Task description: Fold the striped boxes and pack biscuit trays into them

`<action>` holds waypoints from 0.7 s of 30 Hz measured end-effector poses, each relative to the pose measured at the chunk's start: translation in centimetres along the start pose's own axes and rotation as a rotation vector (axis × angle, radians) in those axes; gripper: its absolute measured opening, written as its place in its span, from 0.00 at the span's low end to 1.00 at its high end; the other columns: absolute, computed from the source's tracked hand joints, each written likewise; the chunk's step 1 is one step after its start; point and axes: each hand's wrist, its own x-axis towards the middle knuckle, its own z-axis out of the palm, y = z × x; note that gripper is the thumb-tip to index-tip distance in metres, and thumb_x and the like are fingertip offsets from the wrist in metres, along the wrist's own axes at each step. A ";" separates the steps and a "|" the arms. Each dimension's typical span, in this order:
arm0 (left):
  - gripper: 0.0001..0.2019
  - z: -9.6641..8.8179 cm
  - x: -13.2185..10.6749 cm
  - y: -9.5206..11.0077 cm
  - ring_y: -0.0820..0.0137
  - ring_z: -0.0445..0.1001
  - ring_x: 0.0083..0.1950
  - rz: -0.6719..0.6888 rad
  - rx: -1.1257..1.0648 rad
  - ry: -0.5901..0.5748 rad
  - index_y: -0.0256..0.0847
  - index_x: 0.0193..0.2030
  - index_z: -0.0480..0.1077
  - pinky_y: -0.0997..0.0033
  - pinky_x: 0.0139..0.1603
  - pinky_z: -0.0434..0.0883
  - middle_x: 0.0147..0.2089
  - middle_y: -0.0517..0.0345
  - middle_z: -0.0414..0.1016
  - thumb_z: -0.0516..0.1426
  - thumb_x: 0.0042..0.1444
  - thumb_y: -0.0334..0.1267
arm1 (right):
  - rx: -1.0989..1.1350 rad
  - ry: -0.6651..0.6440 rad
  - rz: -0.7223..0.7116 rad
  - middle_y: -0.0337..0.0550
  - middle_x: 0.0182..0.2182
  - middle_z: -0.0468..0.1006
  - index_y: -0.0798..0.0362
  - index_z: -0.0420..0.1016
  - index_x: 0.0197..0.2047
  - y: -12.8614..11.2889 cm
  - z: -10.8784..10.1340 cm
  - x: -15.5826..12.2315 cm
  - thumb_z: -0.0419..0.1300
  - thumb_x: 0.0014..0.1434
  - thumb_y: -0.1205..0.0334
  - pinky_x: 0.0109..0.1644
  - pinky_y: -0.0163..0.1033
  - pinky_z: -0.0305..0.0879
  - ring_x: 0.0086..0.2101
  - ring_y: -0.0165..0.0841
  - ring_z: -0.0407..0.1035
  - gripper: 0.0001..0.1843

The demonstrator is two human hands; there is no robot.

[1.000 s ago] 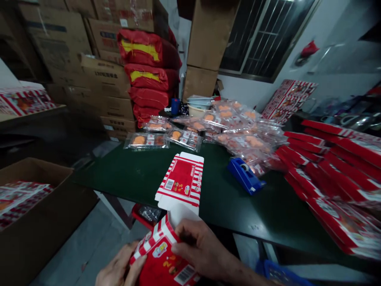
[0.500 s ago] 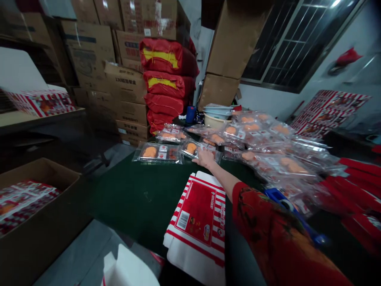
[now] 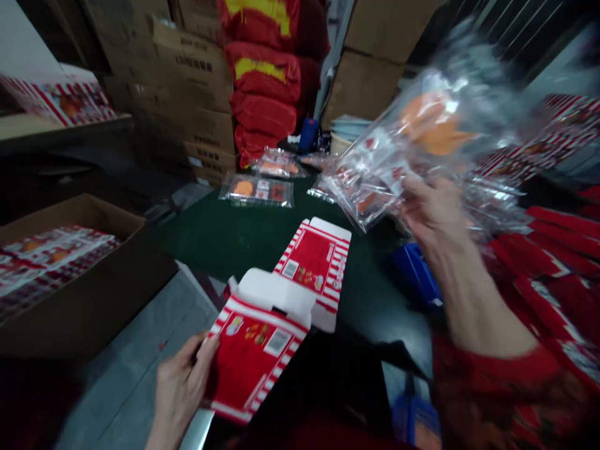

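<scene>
My left hand (image 3: 185, 375) grips a red-and-white striped carton (image 3: 248, 356) by its side edge. The carton's white flap stands open at its far end. Raised on the right, my right hand (image 3: 431, 209) is closed on clear plastic packets (image 3: 375, 169) with orange pieces and small white sachets inside; motion blurs them, and I cannot tell how many there are. A second striped carton (image 3: 319, 256) lies flat on the dark green table (image 3: 210, 234), partly behind the held one. Farther back lies another clear packet (image 3: 255, 190).
An open cardboard box (image 3: 89, 294) at left contains striped cartons. Beyond the table stand stacked red sacks (image 3: 267, 94) and brown boxes (image 3: 197, 81). At right are red packages (image 3: 539, 250) and a blue object (image 3: 415, 272), near more packets.
My right hand has lifted packets off the table and swung right and closer. My left hand has come into view with the open carton, and the view has tilted down.
</scene>
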 end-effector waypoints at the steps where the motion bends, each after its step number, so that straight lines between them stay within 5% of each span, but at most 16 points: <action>1: 0.19 0.4 -0.1 1.0 0.74 0.66 0.18 0.016 -0.023 -0.016 0.37 0.28 0.75 0.80 0.18 0.62 0.18 0.61 0.71 0.54 0.51 0.52 | 0.215 0.049 -0.006 0.45 0.52 0.72 0.48 0.70 0.45 -0.6 -1.1 -2.9 0.55 0.59 0.65 0.44 0.45 0.67 0.48 0.35 0.69 0.11; 5: 0.22 2.7 -1.6 4.4 0.76 0.62 0.18 0.061 -0.117 -0.057 0.33 0.29 0.75 0.79 0.19 0.61 0.19 0.60 0.70 0.54 0.49 0.53 | 0.533 0.105 0.148 0.40 0.38 0.79 0.50 0.74 0.37 -1.4 -2.7 -14.0 0.65 0.49 0.65 0.42 0.44 0.71 0.38 0.33 0.74 0.10; 8: 0.22 3.8 -3.1 6.0 0.74 0.64 0.21 0.074 -0.214 -0.201 0.33 0.30 0.75 0.79 0.20 0.62 0.21 0.59 0.71 0.53 0.50 0.54 | 0.590 0.222 0.124 0.34 0.31 0.80 0.48 0.75 0.35 0.0 -2.3 -18.7 0.69 0.46 0.64 0.42 0.42 0.73 0.32 0.31 0.75 0.12; 12: 0.22 4.5 -4.3 7.0 0.73 0.66 0.23 0.034 -0.331 -0.351 0.34 0.28 0.73 0.79 0.20 0.62 0.24 0.58 0.73 0.54 0.50 0.55 | 0.534 0.355 0.065 0.33 0.29 0.80 0.48 0.76 0.33 2.3 -3.0 -21.3 0.70 0.43 0.63 0.41 0.39 0.73 0.30 0.30 0.75 0.12; 21: 0.20 6.0 -6.1 5.9 0.74 0.64 0.23 0.015 -0.334 -0.398 0.34 0.26 0.72 0.78 0.23 0.63 0.22 0.60 0.70 0.55 0.48 0.52 | 0.235 -0.029 0.278 0.37 0.31 0.79 0.52 0.77 0.36 3.0 -8.5 -24.6 0.70 0.42 0.64 0.22 0.31 0.68 0.27 0.29 0.71 0.14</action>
